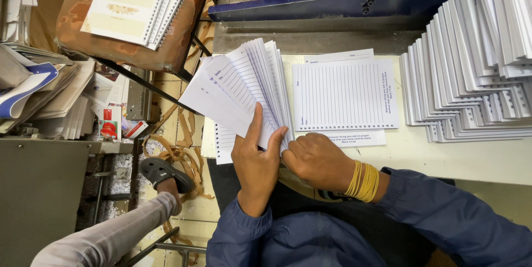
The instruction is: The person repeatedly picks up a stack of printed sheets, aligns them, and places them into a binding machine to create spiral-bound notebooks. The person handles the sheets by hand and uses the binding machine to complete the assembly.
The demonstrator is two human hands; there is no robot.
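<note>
The left hand (256, 161) has a closed grip on a fanned bundle of lined sheets (244, 87), thumb lying on the top page and fingers curled under the lower edge; the right hand (317, 160), at 3 o'clock from it and touching it, pinches the same edge, fingers bent in, with yellow rubber bands (363, 181) around the wrist. The bundle spreads toward 11 o'clock, over the left edge of the desk (443, 156). The step in hand seems to be the fanning and counting of loose pages; the next move probably needs the right fingers to separate one clean portion without the fan slipping. At 2 o'clock from the grip a single lined page (344, 95) lies flat on the desk, on other sheets. Further at 3 o'clock stand stepped piles of white punched paper (471, 78). At 10 o'clock a spiral notebook with cream cover (141, 1) rests on a brown cushioned chair (111, 45). At 9 o'clock, small red-and-white boxes (113, 125) sit among papers.
</note>
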